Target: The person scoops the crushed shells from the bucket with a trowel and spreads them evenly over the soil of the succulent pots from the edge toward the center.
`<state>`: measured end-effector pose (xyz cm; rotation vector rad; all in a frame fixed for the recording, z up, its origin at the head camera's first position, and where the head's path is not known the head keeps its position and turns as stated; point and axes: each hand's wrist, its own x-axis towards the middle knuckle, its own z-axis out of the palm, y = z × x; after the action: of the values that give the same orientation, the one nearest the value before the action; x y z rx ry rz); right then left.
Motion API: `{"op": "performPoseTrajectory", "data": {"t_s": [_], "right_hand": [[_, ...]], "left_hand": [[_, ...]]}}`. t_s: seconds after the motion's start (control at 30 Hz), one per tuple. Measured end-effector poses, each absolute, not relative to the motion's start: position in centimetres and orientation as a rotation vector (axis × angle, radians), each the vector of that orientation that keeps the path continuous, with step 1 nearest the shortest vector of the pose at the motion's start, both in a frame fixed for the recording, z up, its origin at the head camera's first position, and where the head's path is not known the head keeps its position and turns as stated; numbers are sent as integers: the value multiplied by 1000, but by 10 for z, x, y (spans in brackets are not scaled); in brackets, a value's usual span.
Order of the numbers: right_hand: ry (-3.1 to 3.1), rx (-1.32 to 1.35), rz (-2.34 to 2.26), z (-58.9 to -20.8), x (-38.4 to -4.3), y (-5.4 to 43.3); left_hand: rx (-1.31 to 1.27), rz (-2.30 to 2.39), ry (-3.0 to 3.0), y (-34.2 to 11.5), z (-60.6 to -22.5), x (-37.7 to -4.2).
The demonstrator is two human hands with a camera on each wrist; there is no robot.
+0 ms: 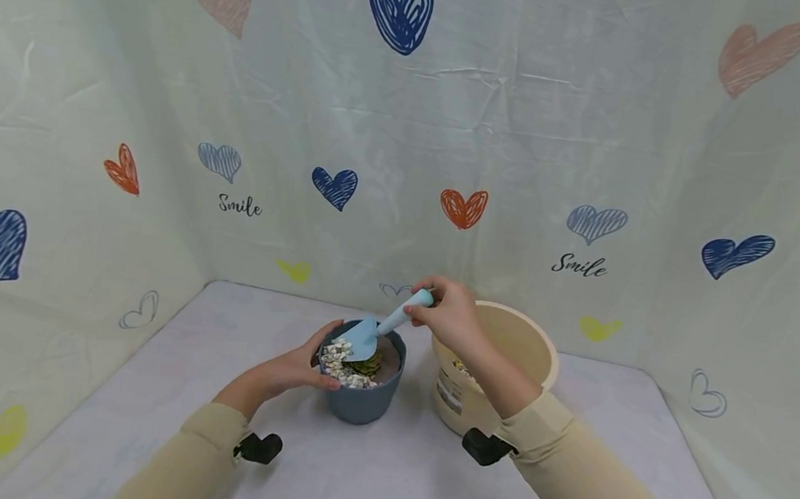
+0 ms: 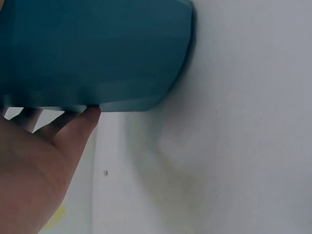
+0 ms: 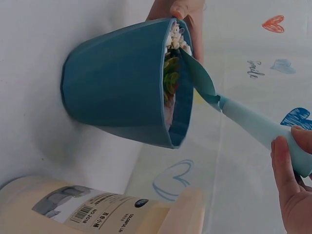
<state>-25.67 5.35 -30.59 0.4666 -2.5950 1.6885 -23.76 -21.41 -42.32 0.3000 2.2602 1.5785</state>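
Note:
A blue flower pot (image 1: 361, 406) stands upright on the table, with a small green succulent (image 3: 170, 75) growing in it. White pebbles (image 1: 337, 360) cover the soil on the pot's left side. My left hand (image 1: 288, 370) grips the pot from the left, thumb across the front near the rim and fingers around the far side. My right hand (image 1: 450, 314) holds a light blue trowel (image 3: 256, 122) by its handle, above and to the right of the pot. The trowel's blade slants down into the pot, its tip at the pebbles beside the succulent.
A cream bucket (image 1: 451, 416) with a printed label (image 3: 92, 207) stands right of the pot, under my right forearm, with some pebbles visible inside. Behind the white table (image 1: 373, 485) hangs a white curtain (image 1: 415, 119) printed with hearts.

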Motion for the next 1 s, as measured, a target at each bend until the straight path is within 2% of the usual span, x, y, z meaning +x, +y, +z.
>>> {"op": "performPoseTrajectory", "data": {"t_s": [1.0], "right_hand": [[-2599, 539, 1621, -302, -255, 51]], "left_hand": [[45, 1637, 2414, -190, -425, -216]]}}
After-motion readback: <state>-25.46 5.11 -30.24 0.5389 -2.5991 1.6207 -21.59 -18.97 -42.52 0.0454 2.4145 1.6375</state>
